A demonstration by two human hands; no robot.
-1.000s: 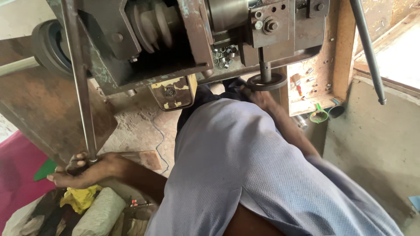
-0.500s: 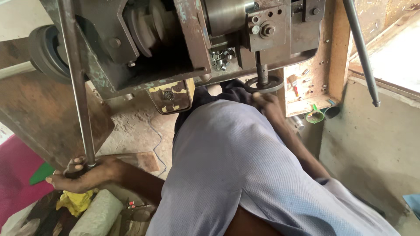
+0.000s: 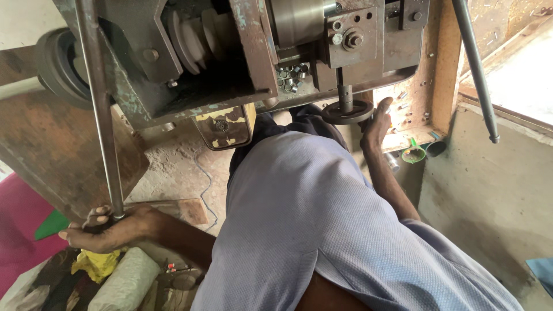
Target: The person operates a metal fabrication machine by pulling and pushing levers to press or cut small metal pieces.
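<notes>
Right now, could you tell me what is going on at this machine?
A person in a light blue shirt leans over an old metal machine. The left hand grips the lower end of a long steel lever rod. The right hand rests against a small round handwheel under the machine's head. A pile of small metal nuts lies on a ledge of the machine, and a green funnel-shaped piece sits on the shelf at the right.
</notes>
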